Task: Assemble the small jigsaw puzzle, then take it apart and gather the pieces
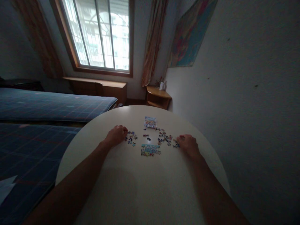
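Blue-and-yellow rectangular jigsaw section [150, 148] lies between, and nearer you than, your left hand [116, 135] and right hand [188, 145], whose grips I cannot tell; sift small multicoloured jigsaw pieces [164, 138] beside each lightly.

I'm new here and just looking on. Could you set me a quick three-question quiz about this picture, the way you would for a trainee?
1. True or false: the person's left grip is close to some loose puzzle pieces.

2. Which of these lies nearest the person's body?
A. the small colourful picture
B. the partly joined puzzle
C. the loose puzzle pieces by the left grip

3. Fill in the missing word: beyond the table, bright light shows through the ____.

Key
1: True.
2: B.
3: window.
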{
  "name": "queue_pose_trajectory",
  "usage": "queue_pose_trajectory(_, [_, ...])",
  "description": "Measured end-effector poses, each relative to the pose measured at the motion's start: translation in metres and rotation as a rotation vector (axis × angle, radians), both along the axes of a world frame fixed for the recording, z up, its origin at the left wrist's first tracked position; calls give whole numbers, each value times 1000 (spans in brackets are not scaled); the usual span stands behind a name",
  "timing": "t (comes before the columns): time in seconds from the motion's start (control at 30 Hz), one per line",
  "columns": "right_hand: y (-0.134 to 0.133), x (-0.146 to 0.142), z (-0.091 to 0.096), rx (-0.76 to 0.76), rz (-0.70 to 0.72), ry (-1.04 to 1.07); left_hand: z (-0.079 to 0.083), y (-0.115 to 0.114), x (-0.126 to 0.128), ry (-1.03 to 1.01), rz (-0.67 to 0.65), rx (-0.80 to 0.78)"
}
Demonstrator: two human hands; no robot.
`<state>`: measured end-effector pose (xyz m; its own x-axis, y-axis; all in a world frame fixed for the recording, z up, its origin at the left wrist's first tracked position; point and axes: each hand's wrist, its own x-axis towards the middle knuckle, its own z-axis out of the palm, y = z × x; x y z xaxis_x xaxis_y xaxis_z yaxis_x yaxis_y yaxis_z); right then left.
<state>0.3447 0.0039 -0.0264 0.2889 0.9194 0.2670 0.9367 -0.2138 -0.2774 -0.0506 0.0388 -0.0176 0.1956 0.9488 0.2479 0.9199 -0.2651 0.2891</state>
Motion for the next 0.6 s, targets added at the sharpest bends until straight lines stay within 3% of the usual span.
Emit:
queue_pose_trajectory(0.4, [3, 0, -1, -25, -46, -29, -3, 3, -2, 37, -29, 54])
queue_pose_trajectory(0.6, [4, 3, -4, -13, -24, -29, -3, 2, 3, 6, -104, 77])
